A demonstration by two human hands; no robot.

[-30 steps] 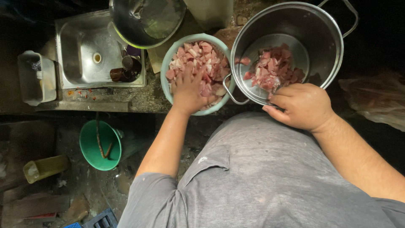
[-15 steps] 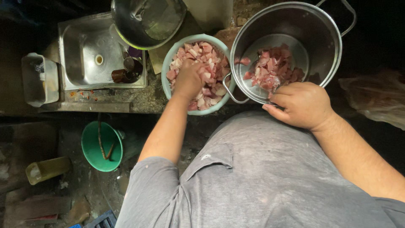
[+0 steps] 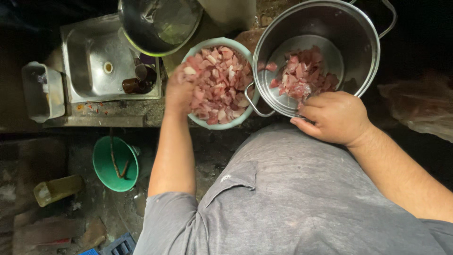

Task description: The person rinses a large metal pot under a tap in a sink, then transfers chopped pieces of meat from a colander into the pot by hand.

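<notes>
Gripping the near rim of the steel pot (image 3: 358,42), the right hand (image 3: 335,118) has its fingers curled tight over the edge, apparently to tip the pot toward the body so its open mouth faces the bowl. A small heap of pink meat chunks (image 3: 302,75) lies on the pot's bottom. Touching the pot's handle on its left sits the pale green bowl (image 3: 222,43), piled with raw meat pieces (image 3: 219,87). The left hand (image 3: 181,89) rests at the bowl's left edge, fingers bunched around a few pieces; it is blurred, so how firmly it holds them I cannot tell. Both vessels stand close together on the dark desk (image 3: 155,113), beside a steel sink (image 3: 89,61). Below, a green tub (image 3: 115,163) sits on the floor.
</notes>
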